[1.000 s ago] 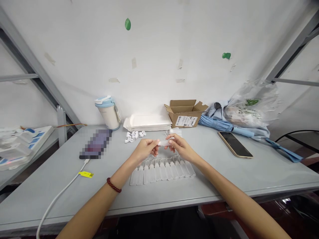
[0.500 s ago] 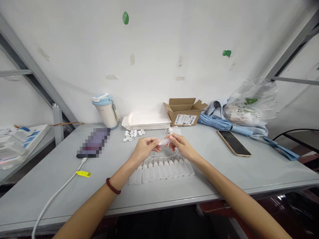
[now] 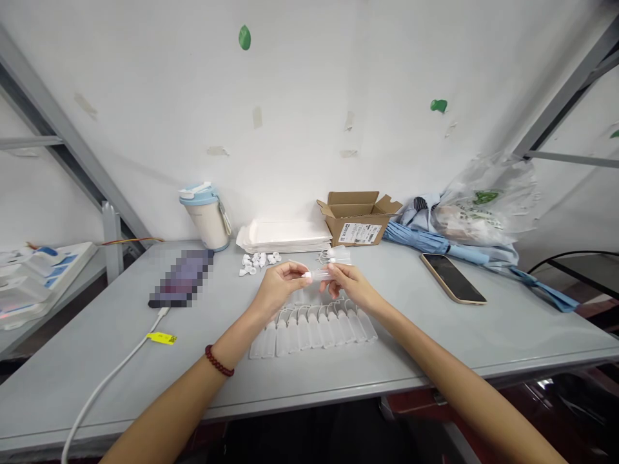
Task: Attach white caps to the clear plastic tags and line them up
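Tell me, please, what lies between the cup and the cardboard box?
A flat white stack lies between the cup and the cardboard box, seen in the head view; small white caps lie in front of it.

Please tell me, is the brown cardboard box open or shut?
Open: the cardboard box stands behind the hands with its top flaps spread outward. What is inside, I cannot tell.

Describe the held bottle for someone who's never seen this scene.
On the grey table, find the row of bottles. Just beyond it is the held bottle, between left hand and right hand. Unlike its neighbours, it is gripped, roughly level.
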Tool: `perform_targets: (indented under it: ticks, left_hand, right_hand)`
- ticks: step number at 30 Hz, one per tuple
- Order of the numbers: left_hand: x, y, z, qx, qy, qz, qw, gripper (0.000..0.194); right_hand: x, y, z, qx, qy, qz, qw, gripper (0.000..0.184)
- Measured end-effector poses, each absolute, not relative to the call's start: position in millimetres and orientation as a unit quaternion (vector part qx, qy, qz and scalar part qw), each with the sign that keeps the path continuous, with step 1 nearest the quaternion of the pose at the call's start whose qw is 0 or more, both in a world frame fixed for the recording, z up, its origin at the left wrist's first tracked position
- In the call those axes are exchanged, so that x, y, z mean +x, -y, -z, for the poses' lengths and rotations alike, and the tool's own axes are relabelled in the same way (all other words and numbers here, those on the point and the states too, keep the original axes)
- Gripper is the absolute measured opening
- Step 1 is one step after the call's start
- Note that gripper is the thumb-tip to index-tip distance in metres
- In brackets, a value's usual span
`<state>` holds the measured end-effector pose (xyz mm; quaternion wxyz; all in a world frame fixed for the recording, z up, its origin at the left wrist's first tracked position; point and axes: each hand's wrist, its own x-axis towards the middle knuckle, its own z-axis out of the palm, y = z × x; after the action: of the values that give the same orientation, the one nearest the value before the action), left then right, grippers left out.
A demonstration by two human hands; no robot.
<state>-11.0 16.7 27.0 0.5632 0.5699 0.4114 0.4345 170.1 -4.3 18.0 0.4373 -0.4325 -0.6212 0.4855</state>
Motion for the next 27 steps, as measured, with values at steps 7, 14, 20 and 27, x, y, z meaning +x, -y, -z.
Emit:
perform_targets:
  ticks: [7, 14, 20, 27]
  left_hand:
    - [-12.2, -20.1, -21.5, 0.517, -0.362, -0.425, 0.649, 0.025]
    - [-15.7, -16.9, -27.2, 0.555, -0.390, -0.321, 0.661, 0.040]
    - [-16.1, -15.9, -27.9, 0.680, -0.377, -0.337, 0.532, 0.030]
    - [-13.8, -13.7, -20.3, 0.768, -0.369, -0.394, 0.344, 0.019]
  right_hand:
    - [169.6, 5.9, -19.1, -0.416, 0.608, -0.480, 0.476, 0.039]
    - [171.7, 5.2, -16.1, -0.394, 0.621, -0.465, 0.492, 0.036]
    - [173.9, 5.0, -18.9, -0.399, 0.615, -0.474, 0.487, 0.039]
    - [176.0, 3.2, -18.2, -0.404, 0.601, -0.493, 0.483, 0.040]
